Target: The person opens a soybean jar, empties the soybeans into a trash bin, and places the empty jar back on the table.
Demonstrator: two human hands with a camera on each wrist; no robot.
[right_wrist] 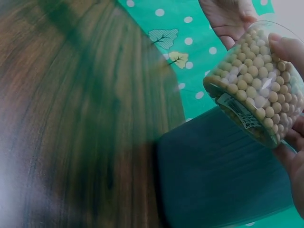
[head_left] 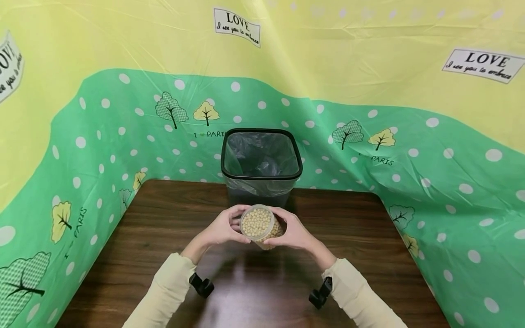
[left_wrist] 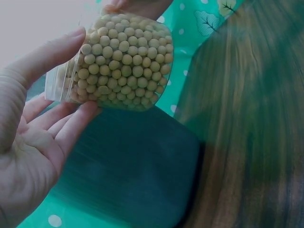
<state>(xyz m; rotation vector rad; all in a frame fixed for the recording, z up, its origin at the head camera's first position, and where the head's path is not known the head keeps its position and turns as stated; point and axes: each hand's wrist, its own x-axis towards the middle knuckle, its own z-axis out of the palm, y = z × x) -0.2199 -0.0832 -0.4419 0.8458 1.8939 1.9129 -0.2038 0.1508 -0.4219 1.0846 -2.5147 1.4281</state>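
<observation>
Both hands hold a clear plastic jar (head_left: 275, 231) full of round, pale tan soybeans, raised over the table and tilted on its side. Its round lid end (head_left: 257, 222) faces left, with beans showing through. My left hand (head_left: 223, 225) grips that end, thumb on one side and fingers on the other. In the left wrist view the thumb and fingers of the left hand (left_wrist: 40, 114) lie along the jar's ridged clear rim (left_wrist: 59, 85). Around the jar's body curls my right hand (head_left: 297, 231). A white label (right_wrist: 240, 110) shows on the jar's base in the right wrist view.
Just beyond the hands, at the table's far edge, stands a dark bin (head_left: 260, 193) with a black rim and a clear liner bag. The dark wood table (head_left: 172, 218) is bordered by a green and yellow printed cloth (head_left: 135, 118) at the back and sides.
</observation>
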